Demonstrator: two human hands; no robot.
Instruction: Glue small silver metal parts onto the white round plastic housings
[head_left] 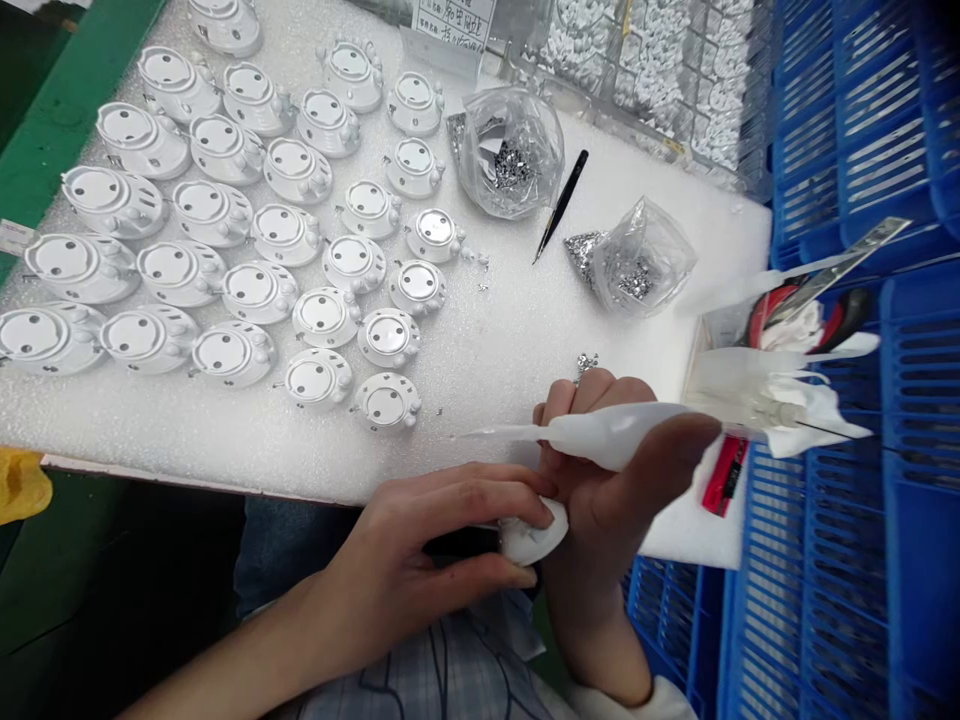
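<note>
The left hand [427,560] was curled firmly around a white housing [534,532], while the right hand [607,480] gripped a squeeze bottle [611,435] over a foam sheet [225,440].

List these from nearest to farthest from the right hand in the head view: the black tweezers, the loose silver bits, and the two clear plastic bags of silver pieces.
From the right hand:
1. Loose silver bits, on the foam just above it.
2. Clear bag of silver pieces, farther up, slightly right.
3. Black tweezers, up, between the bags.
4. Rounder clear bag, farthest, up and left.
</note>
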